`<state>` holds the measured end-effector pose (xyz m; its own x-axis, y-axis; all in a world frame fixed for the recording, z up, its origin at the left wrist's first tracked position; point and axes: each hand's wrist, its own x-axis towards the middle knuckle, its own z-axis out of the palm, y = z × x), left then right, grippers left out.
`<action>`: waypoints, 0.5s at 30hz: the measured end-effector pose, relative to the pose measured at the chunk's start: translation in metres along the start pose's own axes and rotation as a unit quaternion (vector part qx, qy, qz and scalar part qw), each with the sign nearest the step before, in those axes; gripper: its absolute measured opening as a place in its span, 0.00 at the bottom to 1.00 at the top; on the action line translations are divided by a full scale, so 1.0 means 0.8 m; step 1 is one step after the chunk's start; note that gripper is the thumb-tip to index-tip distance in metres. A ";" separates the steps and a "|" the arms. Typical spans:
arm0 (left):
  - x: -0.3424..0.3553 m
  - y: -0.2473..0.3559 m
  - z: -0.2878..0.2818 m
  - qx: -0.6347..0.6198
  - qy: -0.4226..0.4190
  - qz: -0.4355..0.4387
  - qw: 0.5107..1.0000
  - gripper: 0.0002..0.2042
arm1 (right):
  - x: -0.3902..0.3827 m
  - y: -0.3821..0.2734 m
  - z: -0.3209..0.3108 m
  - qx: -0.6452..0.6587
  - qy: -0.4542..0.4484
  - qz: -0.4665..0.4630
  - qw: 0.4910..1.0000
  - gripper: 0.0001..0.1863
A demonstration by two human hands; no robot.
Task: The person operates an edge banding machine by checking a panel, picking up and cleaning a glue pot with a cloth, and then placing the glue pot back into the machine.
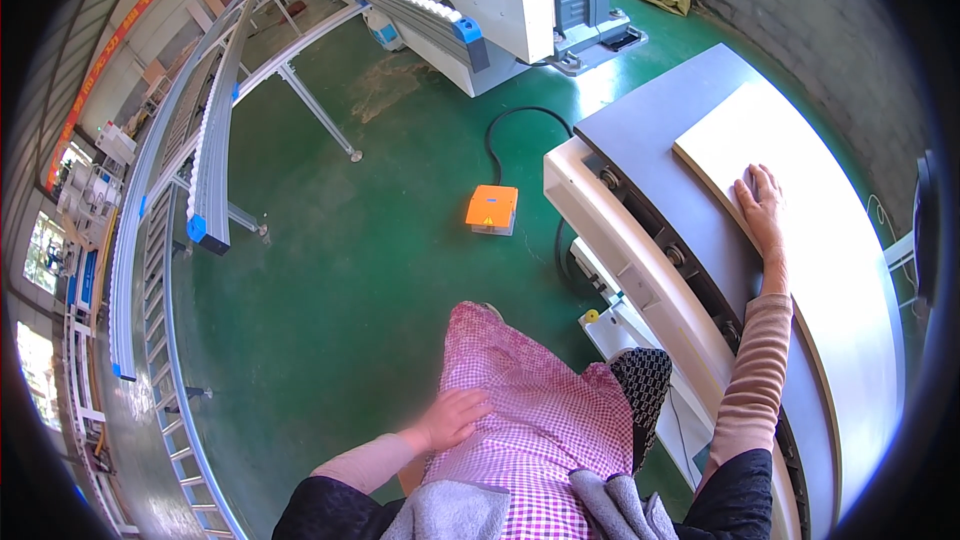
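Note:
My right hand (pixel 765 208) lies flat on a pale board (pixel 835 240), fingers stretched out near its edge. The board rests on the grey tabletop (pixel 650 122) of a machine at my right, and strong glare washes out much of its surface. My left hand (pixel 452 421) rests on the pink-and-white checked apron (pixel 540 410) over my lap, its fingers loosely extended and holding nothing.
An orange foot pedal box (pixel 493 207) with a black cable (pixel 492 130) stands on the green floor. Roller conveyors (pixel 215 160) run along the left. A white machine with a grey motor (pixel 590 10) stands ahead. Rollers (pixel 675 255) line the table's side.

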<state>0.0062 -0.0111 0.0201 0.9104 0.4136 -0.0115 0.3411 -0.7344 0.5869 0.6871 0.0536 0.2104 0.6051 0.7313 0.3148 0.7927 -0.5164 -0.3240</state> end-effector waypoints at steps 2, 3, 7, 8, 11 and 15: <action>0.001 0.000 0.000 -0.001 0.000 0.000 1.000 0.29 | 0.001 0.002 0.000 0.001 -0.001 -0.001 1.000 0.33; 0.001 0.001 0.000 -0.003 0.001 0.001 1.000 0.29 | 0.001 0.003 -0.001 0.001 -0.002 -0.001 1.000 0.33; 0.000 0.002 0.005 -0.003 0.001 0.000 1.000 0.29 | -0.001 0.006 -0.001 0.001 -0.004 -0.001 1.000 0.33; 0.000 0.003 0.004 -0.003 0.001 0.001 1.000 0.29 | -0.001 0.005 -0.002 0.003 -0.004 0.000 1.000 0.33; -0.004 0.004 0.005 -0.004 0.001 -0.005 1.000 0.29 | -0.003 0.002 0.000 0.003 -0.006 -0.001 1.000 0.33; -0.013 0.002 0.004 -0.005 0.003 -0.011 1.000 0.29 | -0.003 -0.007 0.009 0.003 -0.008 -0.001 1.000 0.33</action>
<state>-0.0019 -0.0178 0.0187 0.9016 0.4322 -0.0192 0.3578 -0.7201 0.5945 0.6806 0.0582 0.2052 0.6023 0.7397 0.3002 0.7932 -0.5120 -0.3297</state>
